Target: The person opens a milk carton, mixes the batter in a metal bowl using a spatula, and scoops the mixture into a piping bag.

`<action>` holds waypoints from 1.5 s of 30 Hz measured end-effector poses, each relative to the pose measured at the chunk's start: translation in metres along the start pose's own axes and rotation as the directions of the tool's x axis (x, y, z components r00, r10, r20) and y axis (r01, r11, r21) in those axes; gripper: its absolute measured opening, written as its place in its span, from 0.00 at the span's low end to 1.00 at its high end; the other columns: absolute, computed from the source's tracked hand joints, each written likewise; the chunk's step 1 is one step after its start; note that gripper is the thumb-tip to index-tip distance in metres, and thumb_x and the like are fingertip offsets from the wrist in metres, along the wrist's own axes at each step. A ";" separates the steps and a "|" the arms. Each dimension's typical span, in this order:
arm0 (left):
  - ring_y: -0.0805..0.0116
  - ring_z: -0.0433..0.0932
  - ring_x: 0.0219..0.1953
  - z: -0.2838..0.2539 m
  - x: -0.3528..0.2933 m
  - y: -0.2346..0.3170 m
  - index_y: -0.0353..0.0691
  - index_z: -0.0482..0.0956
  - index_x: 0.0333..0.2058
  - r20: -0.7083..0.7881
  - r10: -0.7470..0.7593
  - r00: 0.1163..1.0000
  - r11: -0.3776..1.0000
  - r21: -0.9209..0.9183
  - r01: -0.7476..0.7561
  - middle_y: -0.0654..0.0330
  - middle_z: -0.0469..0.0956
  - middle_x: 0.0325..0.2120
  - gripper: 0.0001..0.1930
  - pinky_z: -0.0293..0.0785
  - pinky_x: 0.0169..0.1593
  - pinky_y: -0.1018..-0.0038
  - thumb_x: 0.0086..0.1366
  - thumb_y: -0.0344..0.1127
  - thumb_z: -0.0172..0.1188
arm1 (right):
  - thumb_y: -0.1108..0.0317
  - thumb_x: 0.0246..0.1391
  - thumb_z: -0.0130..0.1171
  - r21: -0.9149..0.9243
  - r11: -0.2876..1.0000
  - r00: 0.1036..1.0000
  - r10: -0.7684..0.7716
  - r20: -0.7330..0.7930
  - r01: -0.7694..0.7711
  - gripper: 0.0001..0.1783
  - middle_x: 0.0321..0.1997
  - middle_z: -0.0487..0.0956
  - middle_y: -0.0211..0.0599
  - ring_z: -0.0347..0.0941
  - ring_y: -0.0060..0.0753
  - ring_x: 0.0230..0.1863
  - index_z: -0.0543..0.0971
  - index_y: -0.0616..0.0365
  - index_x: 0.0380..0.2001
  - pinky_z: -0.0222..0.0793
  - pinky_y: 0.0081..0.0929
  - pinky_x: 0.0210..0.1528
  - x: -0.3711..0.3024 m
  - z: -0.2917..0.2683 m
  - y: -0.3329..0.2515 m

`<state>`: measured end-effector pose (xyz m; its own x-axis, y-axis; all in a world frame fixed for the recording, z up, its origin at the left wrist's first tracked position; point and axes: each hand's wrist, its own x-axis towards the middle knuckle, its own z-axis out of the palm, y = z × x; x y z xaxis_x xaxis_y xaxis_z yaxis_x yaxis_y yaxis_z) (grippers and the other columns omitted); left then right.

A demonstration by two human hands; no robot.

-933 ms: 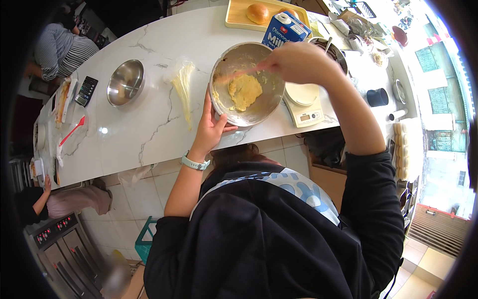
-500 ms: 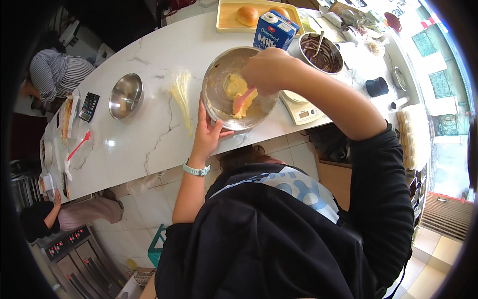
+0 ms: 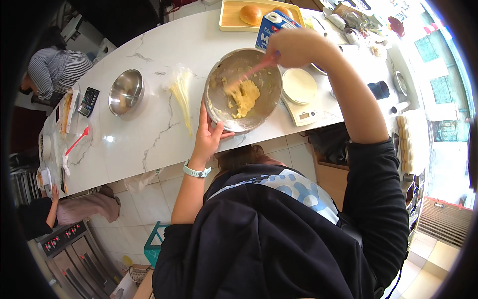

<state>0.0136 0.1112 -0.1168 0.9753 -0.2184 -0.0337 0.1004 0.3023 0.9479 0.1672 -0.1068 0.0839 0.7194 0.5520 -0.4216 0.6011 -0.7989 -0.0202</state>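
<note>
My left hand (image 3: 208,135) holds the near left rim of a steel mixing bowl (image 3: 269,99), fingers outside and thumb toward the rim. The bowl is tilted, its mouth facing up at me. Inside lies a lump of pale yellow, soft batter (image 3: 246,100), with smears around the walls. My right hand (image 3: 298,47) is closed round the handle of a pink spatula (image 3: 260,66) above the bowl's far right rim. The spatula's blade is blurred by motion at the batter's left side.
Right of the bowl is a white kitchen scale (image 3: 304,116); a blue milk carton (image 3: 269,31) stands behind. A piping bag (image 3: 181,97), steel bowl (image 3: 125,92), calculator (image 3: 88,101) and red spatula (image 3: 77,141) lie leftward. A tray (image 3: 230,11) holds buns. Two people are at left.
My right hand has moved up and right, drawing the spatula handle back; its blade has swept from the batter's right to its left. The batter is more spread out. My left hand keeps its hold.
</note>
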 end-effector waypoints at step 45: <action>0.54 0.69 0.56 0.013 0.009 -0.007 0.58 0.30 0.67 -0.135 0.072 0.988 0.995 -0.063 -0.081 0.52 0.55 0.61 0.39 0.81 0.47 0.60 0.67 0.23 0.42 | 0.77 0.48 0.49 0.517 0.855 0.980 0.119 -0.157 -0.020 0.32 0.30 0.78 0.47 0.76 0.49 0.34 0.68 0.43 0.59 0.72 0.38 0.40 -0.077 0.181 -0.045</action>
<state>0.0192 0.0949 -0.1191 0.9976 -0.0687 -0.0082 0.0335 0.3769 0.9256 0.0216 -0.1563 -0.0465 0.8313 0.4841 -0.2732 0.3195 -0.8183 -0.4777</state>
